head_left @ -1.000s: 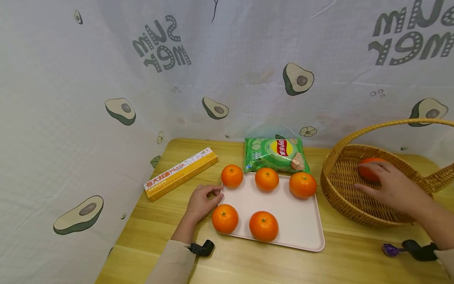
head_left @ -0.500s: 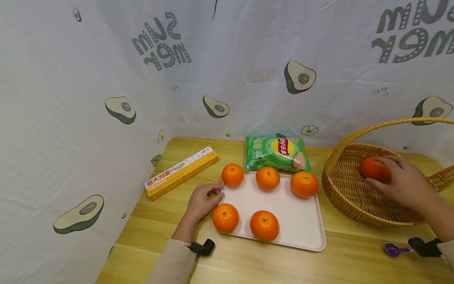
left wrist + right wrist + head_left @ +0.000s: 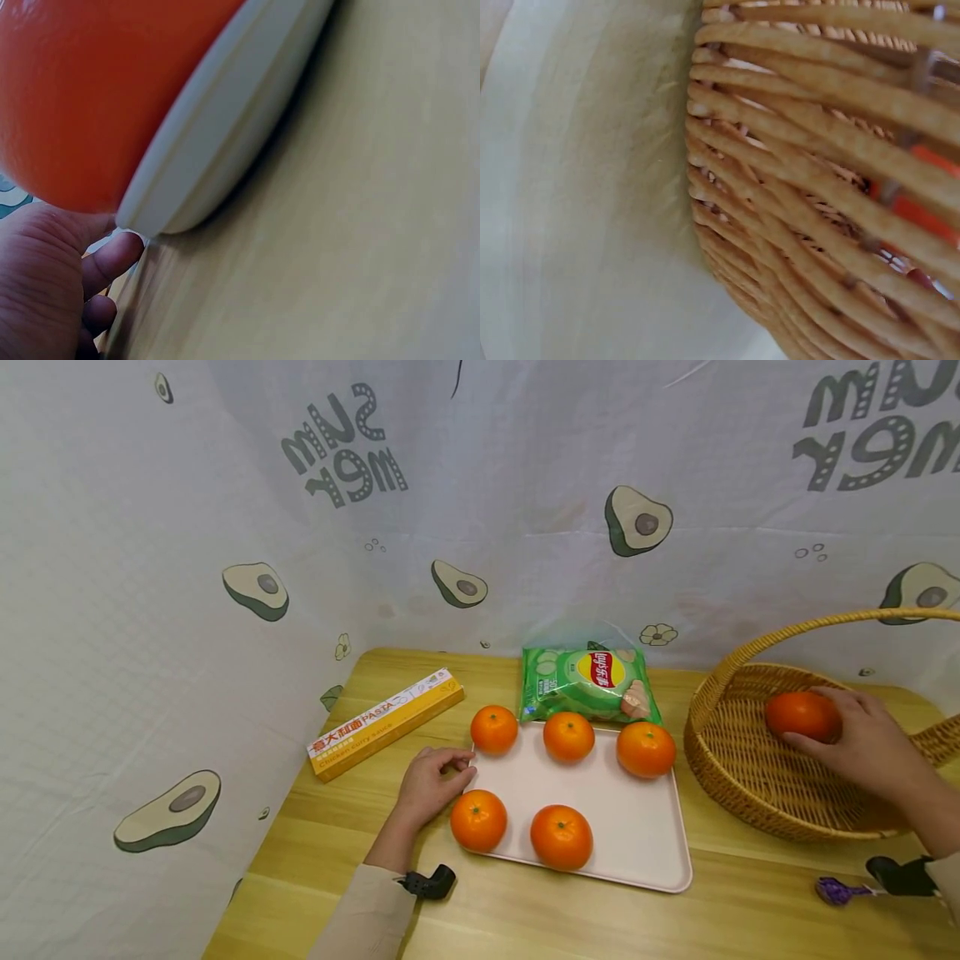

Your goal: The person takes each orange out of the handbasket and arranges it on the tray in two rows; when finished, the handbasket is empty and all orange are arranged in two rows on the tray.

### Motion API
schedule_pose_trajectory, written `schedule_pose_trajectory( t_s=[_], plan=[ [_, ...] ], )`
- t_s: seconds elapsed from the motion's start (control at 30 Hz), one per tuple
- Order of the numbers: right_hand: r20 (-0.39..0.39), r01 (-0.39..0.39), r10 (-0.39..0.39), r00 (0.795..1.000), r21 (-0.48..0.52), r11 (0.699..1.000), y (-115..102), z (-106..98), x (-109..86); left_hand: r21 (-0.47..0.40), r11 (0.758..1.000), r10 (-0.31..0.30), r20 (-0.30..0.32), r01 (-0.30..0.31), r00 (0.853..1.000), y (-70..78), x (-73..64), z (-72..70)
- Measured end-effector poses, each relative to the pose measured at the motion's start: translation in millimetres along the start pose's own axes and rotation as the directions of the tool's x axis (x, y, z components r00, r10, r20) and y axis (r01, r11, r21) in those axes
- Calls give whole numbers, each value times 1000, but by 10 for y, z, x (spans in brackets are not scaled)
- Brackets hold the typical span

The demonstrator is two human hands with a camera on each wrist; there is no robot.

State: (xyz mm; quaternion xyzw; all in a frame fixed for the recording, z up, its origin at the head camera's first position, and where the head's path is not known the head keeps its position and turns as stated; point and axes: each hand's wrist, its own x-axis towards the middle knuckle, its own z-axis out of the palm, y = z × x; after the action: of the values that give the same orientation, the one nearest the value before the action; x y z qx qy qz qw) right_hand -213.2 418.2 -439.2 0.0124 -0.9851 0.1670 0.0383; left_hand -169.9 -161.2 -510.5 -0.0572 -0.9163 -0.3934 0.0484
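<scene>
In the head view my right hand point(image 3: 870, 739) is inside the wicker basket point(image 3: 720, 760), holding an orange point(image 3: 802, 716) between thumb and fingers. Through the weave, the right wrist view catches a bit of orange colour; the hand itself is hidden there. My left hand point(image 3: 431, 789) pinches the left rim of a pale pink tray point(image 3: 622, 827), its thumb and fingertips at the edge in the left wrist view. Several oranges rest on the tray: a back row with a left orange point(image 3: 494, 729), and a front row with a left orange point(image 3: 478, 821) close to my left hand.
A green chip bag point(image 3: 591, 685) lies behind the tray. To the left is a yellow pasta box point(image 3: 386, 724), set at a slant. The basket's tall handle point(image 3: 832, 622) arches over it. A small purple object point(image 3: 836, 890) lies in front of the basket.
My right hand has closed round the orange in the basket, and more of the fruit shows now. The left hand stays at the tray rim. The view has shifted slightly.
</scene>
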Motion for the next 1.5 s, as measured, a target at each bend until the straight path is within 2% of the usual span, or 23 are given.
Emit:
schedule_pose_trajectory(
  t_s=[0.23, 0.47, 0.63, 1.27, 1.5],
  plan=[
    [3, 4, -4, 1000, 9, 1000, 36, -4, -6, -1, 1000, -3, 5, 3, 1000, 15, 2, 1],
    [17, 1, -1, 1000, 27, 1000, 56, -5, 21, 9, 999, 41, -19, -41, 999, -2, -2, 4],
    [25, -12, 11, 1000, 26, 1000, 41, -4, 42, 10, 999, 46, -21, -46, 999, 0, -1, 5],
    [24, 2, -3, 1000, 27, 1000, 8, 27, 104, 14, 1000, 4, -3, -4, 1000, 13, 2, 2],
    [11, 20, -20, 1000, 21, 1000, -24, -10, 84, 12, 1000, 20, -11, -20, 1000, 9, -3, 0]
  ],
)
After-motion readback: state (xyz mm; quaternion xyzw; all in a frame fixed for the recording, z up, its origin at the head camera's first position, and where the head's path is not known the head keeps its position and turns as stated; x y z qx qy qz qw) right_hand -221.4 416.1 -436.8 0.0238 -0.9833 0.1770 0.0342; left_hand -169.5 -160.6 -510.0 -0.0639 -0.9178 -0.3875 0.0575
